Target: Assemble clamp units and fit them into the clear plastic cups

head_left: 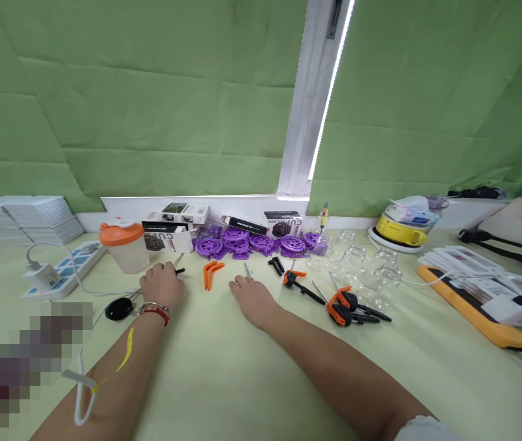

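My left hand (162, 288) rests on the table with its fingers curled. A thin pale shaft and a small black tip (180, 271) show past its fingers; the rest is hidden under the hand. My right hand (254, 301) reaches in from the right, fingertips closed at the lower end of a short metal rod (246, 267). Between the hands lie orange plastic levers (212, 273). Just right of my right hand are small black plastic pieces (276, 265). Farther right, several black-and-orange clamps (341, 306) with metal rods lie on the table.
Purple openwork plastic parts (235, 242) are heaped at the back before cup holder boxes (169, 237). An orange-lidded cup (127, 248) and power strip (70, 269) stand left. Clear cups (361, 263), a yellow bowl (401, 229) and an orange-edged strip (476, 306) are right.
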The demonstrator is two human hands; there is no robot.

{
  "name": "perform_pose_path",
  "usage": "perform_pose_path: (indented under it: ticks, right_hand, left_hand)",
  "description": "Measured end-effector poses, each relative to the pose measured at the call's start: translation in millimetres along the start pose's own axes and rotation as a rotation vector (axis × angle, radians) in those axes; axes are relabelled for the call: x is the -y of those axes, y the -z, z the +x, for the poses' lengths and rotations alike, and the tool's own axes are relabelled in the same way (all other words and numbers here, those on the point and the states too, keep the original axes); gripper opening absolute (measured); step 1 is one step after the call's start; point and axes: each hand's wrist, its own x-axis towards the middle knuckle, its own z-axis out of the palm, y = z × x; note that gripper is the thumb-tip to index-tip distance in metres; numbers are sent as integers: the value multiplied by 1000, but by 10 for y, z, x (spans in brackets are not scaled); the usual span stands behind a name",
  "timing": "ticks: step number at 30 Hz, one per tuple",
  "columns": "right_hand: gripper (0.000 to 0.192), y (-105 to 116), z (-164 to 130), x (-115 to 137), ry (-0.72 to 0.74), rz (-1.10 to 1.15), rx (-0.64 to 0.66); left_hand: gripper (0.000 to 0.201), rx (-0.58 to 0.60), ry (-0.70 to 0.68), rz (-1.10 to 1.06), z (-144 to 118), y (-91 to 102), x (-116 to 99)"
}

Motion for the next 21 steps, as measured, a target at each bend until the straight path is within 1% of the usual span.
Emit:
perform_pose_path:
  ticks: [3,6,8,11,14,17,19,21]
  right_hand:
    - [60,9,109,103,87,3,-38]
    - [64,15,251,207,121,31,-23]
    - [59,8,338,264,135,52,-4]
    - [43,-33,412,304,149,77,-20]
    - [32,-96,406,282,153,98,-68]
    - [26,-146,364,229,145,176,-103]
    - [27,-167,344,199,102,287,-135]
    - [27,-186,342,177,25,424,-177]
  left_hand:
    - [31,23,-40,-46,-24,22,-68]
    - [33,78,-44,-95,-54,44,-104]
    - [33,116,-33,-128,-69,48,-106]
    - [35,148,-4,-187,-72,40,-98]
    - [35,180,33,-248,-49,32,-94]
    - [34,205,72,-290,-25,35,-98]
    - [36,174,105,-323,-22,34,-107]
    - [40,104,118,-395,-33,21,-122]
